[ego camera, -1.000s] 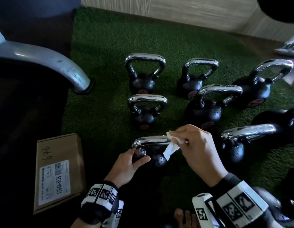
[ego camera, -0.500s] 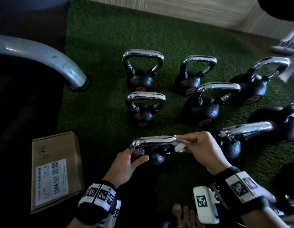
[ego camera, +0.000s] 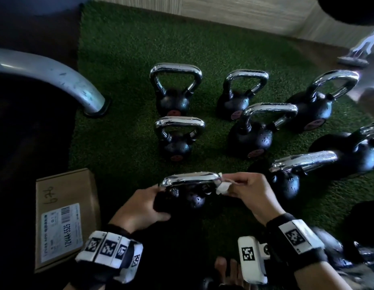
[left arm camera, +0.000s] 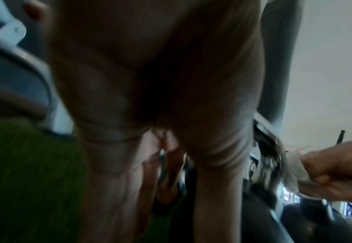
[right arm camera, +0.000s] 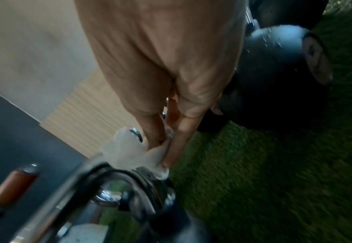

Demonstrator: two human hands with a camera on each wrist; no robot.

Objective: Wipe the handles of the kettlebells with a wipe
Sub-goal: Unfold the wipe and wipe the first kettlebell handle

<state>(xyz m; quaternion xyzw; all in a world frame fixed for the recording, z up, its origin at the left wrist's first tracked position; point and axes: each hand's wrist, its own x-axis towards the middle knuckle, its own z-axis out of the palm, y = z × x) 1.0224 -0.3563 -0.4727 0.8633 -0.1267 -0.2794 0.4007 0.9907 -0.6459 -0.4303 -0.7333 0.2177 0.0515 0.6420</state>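
Several black kettlebells with chrome handles stand on green turf. The nearest kettlebell has its chrome handle lying across in front of me. My left hand grips the left side of its black body. My right hand pinches a crumpled white wipe against the handle's right end. In the right wrist view the wipe is pressed onto the chrome bend by thumb and fingers. The left wrist view shows the wipe at the right, held by the other hand.
Other kettlebells stand behind and to the right. A cardboard box lies on the dark floor at left. A curved grey machine leg meets the turf at the left. My bare toes show at the bottom.
My right hand has slid the wipe from the handle's middle to its right end and down round the bend. My left hand now grips the kettlebell body lower down.
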